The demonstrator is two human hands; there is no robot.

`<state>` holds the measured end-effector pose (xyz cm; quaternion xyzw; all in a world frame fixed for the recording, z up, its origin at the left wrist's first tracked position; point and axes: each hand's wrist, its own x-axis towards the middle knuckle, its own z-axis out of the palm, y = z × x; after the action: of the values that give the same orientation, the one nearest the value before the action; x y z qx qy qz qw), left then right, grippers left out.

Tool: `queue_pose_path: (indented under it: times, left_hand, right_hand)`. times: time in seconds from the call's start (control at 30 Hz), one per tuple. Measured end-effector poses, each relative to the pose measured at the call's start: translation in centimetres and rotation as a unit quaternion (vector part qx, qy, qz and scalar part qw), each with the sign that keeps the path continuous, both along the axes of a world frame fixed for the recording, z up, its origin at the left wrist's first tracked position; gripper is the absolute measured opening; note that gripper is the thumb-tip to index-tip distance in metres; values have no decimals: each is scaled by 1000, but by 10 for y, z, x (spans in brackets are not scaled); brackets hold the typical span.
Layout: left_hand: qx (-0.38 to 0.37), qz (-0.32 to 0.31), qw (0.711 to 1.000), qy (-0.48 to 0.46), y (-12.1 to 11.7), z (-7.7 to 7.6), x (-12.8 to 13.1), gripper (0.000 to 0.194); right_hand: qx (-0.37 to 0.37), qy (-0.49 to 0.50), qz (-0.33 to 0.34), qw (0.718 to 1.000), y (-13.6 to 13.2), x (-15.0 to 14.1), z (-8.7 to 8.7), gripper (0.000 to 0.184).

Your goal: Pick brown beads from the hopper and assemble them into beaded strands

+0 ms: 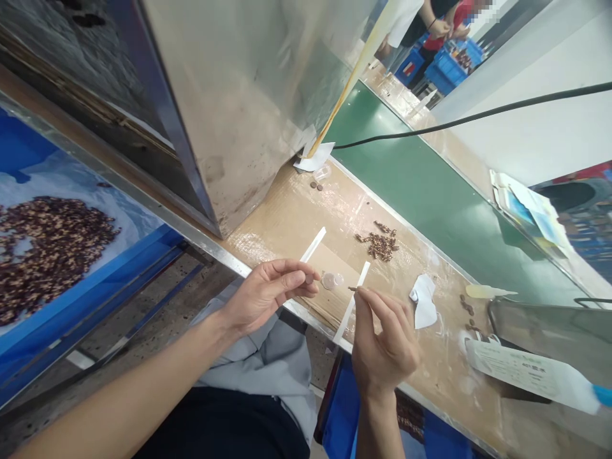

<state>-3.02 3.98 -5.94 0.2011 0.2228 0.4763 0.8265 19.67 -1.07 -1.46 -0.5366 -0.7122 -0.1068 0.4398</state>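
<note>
Both hands are apart, fingertips nearly meeting above the worktop [306,210]: the left hand [265,298] pinches a small brown piece [310,278] between thumb and fingers, and the right hand [382,338] pinches a thin brown sliver [352,289] the same way. Both look light, hard and small enough to slip, so a firm fingertip hold at the ends seems the safest grip, while the sliver may prove brittle. Measured from the heap of brown pieces [377,243], a clear plastic disc [329,280] lies just below and left, between the hands, beside two narrow white strips [313,245]. Crumpled white paper [423,301] sits to the heap's lower right, a green conveyor belt [430,185] runs beyond it, and a scuffed steel panel [248,95] rises to its upper left, above the creased, taped cardboard surface
</note>
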Motion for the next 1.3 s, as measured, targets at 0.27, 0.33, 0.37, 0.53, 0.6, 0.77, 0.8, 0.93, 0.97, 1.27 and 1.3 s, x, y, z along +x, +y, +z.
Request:
queue_pose_path:
  times: [0.27,0.33,0.37,0.53,0.6,0.77,0.8,0.93,0.97,1.27,1.3]
  left_hand:
    - [-56,-40,997,-46,-11,11,12,25]
    - [-62,-49,996,-49,-12,14,14,24]
    - [-64,-54,995,-50,-12,15,15,24]
    - [-67,-78,994,-40,-15,20,19,26]
    - [-68,-79,994,-37,-17,20,21,25]
    - [-79,-80,993,-38,-20,17,25,22]
    - [-82,-82,993,-36,-20,17,25,22]
    - [-92,-72,993,-34,-23,19,26,25]
    - [-93,-68,993,-33,-24,20,27,26]
    - [-86,-47,995,-36,-27,26,33,26]
    - [-86,-46,995,-37,-27,25,33,26]
  right_hand:
    - [-87,233,0,969,-22,-20,25,13]
    - [-98,257,0,961,-25,-25,28,10]
    - [-103,266,2,958,-26,-27,29,10]
    - [-126,302,32,944,-25,-31,30,11]
    - [-128,313,41,940,-24,-32,30,12]
    - [-127,332,50,933,-23,-33,29,10]
    - [-127,334,51,932,-23,-33,29,9]
    - [-136,349,60,925,-25,-31,27,11]
    - [-139,352,62,924,-26,-31,27,11]
    - [-152,362,67,918,-26,-33,28,10]
    - [-154,362,69,917,-26,-33,28,11]
